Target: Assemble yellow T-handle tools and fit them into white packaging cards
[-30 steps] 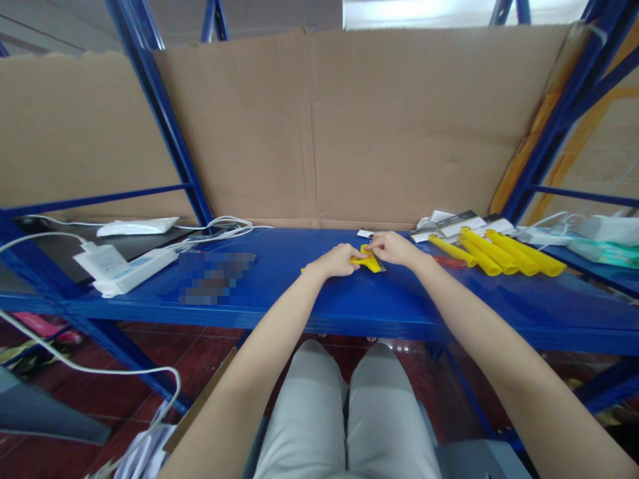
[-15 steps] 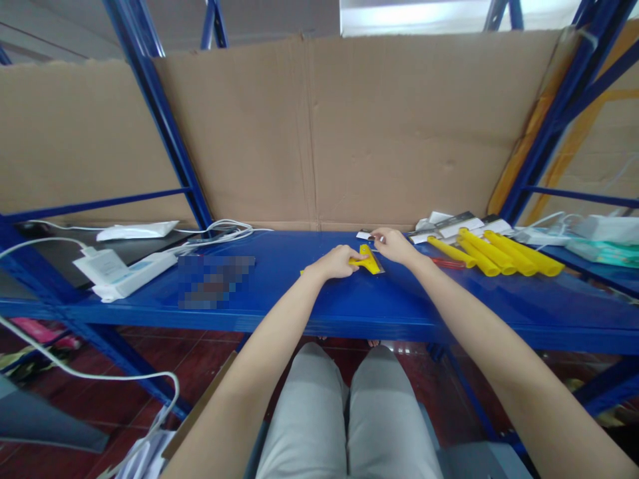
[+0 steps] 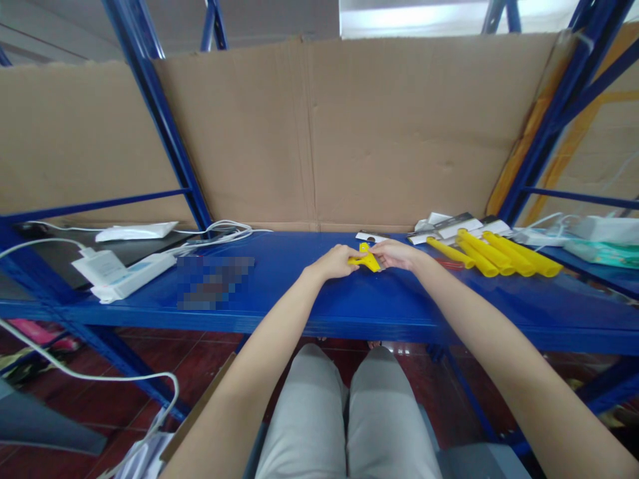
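Through the head camera I had the yellow scraper [image 3: 370,259] in front of me, near the middle of the blue shelf [image 3: 289,299], between the two hands. I judged it light and stiff: the body looked like moulded plastic, which I expected to be rather smooth but not fragile. A thin metal edge showed on its right side, beside the fingers, and I took that for the part to keep skin away from. The handle seemed the sound place to hold it, with any steadying touch kept to the flat of the wide head.

The left hand [image 3: 339,261] was closed on the handle, its fingers covering most of it, so the wide head stuck out to the right, beyond the fingertips. The right hand [image 3: 394,253] was at the far right side of that head, fingers curled and touching or nearly touching it; I could not tell whether they were pinched on the edge, since the hand hid the contact.

Just behind the hands lay a flat card [image 3: 372,236]. Farther right, well apart from the grip, were several yellow tubes [image 3: 504,256] in a row, with a red item [image 3: 452,264] next to them.
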Available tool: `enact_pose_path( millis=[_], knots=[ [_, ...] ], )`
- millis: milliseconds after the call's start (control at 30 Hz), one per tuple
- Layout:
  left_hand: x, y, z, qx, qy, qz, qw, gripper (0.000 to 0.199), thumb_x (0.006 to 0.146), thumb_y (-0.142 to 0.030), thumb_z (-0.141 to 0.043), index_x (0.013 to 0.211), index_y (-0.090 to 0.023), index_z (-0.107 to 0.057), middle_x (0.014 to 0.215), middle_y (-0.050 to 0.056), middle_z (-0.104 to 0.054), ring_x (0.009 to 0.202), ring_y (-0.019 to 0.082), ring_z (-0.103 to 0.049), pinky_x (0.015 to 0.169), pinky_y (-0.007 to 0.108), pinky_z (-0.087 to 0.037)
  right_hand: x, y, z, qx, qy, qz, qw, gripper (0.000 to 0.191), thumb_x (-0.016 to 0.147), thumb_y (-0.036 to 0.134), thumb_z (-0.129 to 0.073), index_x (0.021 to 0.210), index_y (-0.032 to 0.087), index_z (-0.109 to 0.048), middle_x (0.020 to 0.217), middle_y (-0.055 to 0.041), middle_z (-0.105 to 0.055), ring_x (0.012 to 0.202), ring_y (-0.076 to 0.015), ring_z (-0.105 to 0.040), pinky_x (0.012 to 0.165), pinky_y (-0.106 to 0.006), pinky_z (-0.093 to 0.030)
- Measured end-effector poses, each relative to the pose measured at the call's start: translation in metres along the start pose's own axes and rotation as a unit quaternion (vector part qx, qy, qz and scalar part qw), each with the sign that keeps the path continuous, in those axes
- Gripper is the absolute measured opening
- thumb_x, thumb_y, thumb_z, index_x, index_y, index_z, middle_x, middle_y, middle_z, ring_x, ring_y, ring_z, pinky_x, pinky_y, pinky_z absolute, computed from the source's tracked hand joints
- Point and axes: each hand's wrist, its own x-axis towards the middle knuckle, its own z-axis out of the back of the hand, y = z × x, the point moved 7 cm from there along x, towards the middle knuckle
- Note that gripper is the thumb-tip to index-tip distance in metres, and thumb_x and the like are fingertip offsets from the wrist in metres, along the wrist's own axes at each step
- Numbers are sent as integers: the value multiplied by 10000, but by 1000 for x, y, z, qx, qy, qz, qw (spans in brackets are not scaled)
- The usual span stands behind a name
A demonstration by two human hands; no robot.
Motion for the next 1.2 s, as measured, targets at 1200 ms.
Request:
enact_pose_path(
  millis=[1200],
  knots=[
    [-1, 1, -7, 41, 34, -3, 999, 550, 784, -209, -560, 1333, -189, -528, 1208, 87, -655, 1026, 213, -639, 864, 264, -455, 4, -6, -1, -35, 47, 6, 998, 74, 827, 165, -625, 782, 145, -570, 576, -18, -632, 493, -110, -581, 484, -219, -514]
  ],
)
